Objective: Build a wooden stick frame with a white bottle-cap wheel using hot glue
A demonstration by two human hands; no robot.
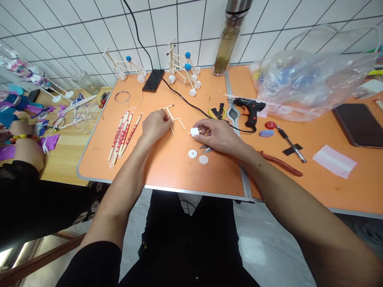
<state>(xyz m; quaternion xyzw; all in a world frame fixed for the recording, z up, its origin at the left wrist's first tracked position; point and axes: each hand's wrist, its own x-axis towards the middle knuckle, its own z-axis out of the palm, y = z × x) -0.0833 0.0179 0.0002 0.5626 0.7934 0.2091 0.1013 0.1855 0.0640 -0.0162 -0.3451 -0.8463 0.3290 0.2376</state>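
Note:
My left hand (156, 126) is closed at the near-left part of a small frame of glued wooden sticks (171, 113) that lies on the orange table. Between the thumb and fingers of my right hand (218, 134) is a white cylindrical piece (194, 132) with a short stick poking out of its ends. Just below it on the tabletop lie a white round cap (192, 153) and a translucent disc (204, 159). Metal blade tips (207, 148) show partly under my right hand. Left of my left hand lie several chopsticks in red-printed wrappers (122, 137).
At the back stand stick models with blue balls (187, 67), a phone (153, 80) and a tea bottle (224, 50). A glue gun (249, 109), its cable crossing the table, pliers (281, 163) and a plastic bag (302, 85) are rightward. Another person's arm (28, 149) is at left.

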